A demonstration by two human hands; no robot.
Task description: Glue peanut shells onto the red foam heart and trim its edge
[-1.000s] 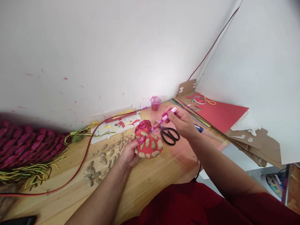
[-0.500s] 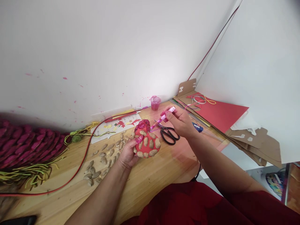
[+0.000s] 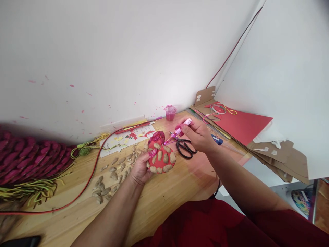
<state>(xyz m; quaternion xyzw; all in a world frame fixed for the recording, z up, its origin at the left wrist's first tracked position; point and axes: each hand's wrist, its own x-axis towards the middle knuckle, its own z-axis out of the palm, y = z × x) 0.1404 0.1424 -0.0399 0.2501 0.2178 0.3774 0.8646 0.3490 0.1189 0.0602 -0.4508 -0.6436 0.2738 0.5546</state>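
My left hand [image 3: 142,167] grips a red cutout [image 3: 155,164] by its left side, thumb on top. Peanuts in their shells [image 3: 166,158] cover its round lower part; those at its narrow top are painted dark pink. Pinched in my right hand [image 3: 197,133] is a paintbrush [image 3: 179,130] with a pale handle, smeared pink. Its tip points down-left, at or close by the cutout's upper right edge; contact cannot be made out. Pink paint stains the fingers of both hands. Black-handled scissors [image 3: 186,148] lie on the table below my right hand.
A plastic cup of pink paint [image 3: 170,113] stands near the wall. Loose peanuts [image 3: 113,175] lie left of my left hand. A red cable [image 3: 95,166] crosses the table. Red card [image 3: 241,121] and cardboard lie right; pink-painted pieces [image 3: 33,154] stand far left.
The brush tip has shifted slightly within my right hand's small motion near the cutout's upper right edge. My left hand and the cutout stay almost where they were.
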